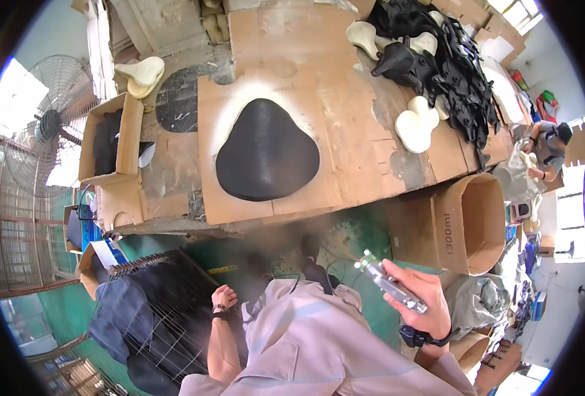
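Observation:
A black, rounded-triangle saddle cover piece point(267, 150) lies flat on a cardboard sheet point(223, 210), its narrow end pointing away from me. A pale patch surrounds its far end. My right hand point(422, 297) is wrapped round a metal spray gun point(391, 284), held in front of the table edge, with its nozzle pointing up and to the left. My left hand point(224, 297) hangs low beside my apron point(299, 330). Its fingers are curled in and nothing shows in them. Just left of it stands a wire rack point(163, 323) with dark sheets.
Black covers point(454, 72) are heaped at the table's far right, near cream saddle foams point(416, 125). A carton of dark pieces point(111, 138) sits on the left, by a large fan point(51, 122). A tall carton point(444, 224) stands right. Another person point(548, 152) works at far right.

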`<state>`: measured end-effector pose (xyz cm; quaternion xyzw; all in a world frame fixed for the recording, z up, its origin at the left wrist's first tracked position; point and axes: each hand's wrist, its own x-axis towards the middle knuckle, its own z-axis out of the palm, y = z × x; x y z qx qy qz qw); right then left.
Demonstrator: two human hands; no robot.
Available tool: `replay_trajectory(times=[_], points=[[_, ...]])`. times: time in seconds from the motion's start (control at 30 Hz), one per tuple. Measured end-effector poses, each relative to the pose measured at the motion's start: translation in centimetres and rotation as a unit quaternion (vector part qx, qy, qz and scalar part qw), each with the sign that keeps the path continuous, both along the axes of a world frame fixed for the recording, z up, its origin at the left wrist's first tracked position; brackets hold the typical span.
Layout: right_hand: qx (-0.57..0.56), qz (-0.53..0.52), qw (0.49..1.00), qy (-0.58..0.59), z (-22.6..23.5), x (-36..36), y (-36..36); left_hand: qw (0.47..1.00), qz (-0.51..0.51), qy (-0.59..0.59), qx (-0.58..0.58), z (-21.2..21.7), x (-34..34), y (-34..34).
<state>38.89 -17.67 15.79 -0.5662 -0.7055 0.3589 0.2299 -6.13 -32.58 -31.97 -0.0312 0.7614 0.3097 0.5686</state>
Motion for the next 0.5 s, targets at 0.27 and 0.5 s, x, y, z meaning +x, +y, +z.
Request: replay_trajectory(times=[0.27, 0.5], points=[[-0.005, -0.002, 1.0, -0.008, 0.0, -0.9, 0.3, 0.998, 0.025, -0.053, -0.024, -1.8, 0.1, -1.4], [0.037, 0.026, 0.998, 0.054, -1.0, -4.7, 2.5, 0.999, 0.016, -0.032, 0.008, -1.9, -0.5, -0.2]])
